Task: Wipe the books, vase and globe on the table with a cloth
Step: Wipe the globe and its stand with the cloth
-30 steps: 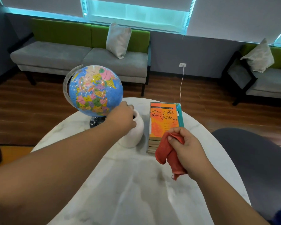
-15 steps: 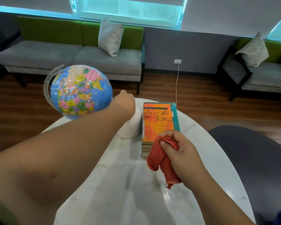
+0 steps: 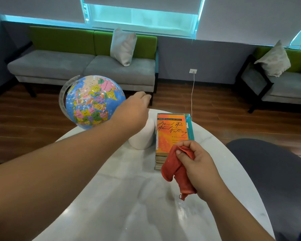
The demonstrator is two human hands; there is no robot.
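Table point(image 3: 129, 214), white marble top. Globe point(image 3: 92, 101): far L side. White vase point(image 3: 142, 138): btwn globe & book stack point(image 3: 172, 133), partly hidden under L hand point(image 3: 134, 112), whose fingers are loosely out, holding nothing. R hand point(image 3: 198, 164): fist clutching red cloth point(image 3: 175, 169) over stack's near end.

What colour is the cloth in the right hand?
Red, a faded brick red. The cloth shows best in the head view, bunched in the right hand.

Red cloth point(image 3: 176, 169), white vase point(image 3: 142, 138), multicoloured globe point(image 3: 92, 101) (blue seas), orange-covered top book point(image 3: 170, 136), perhaps faintly veined white table point(image 3: 129, 206).
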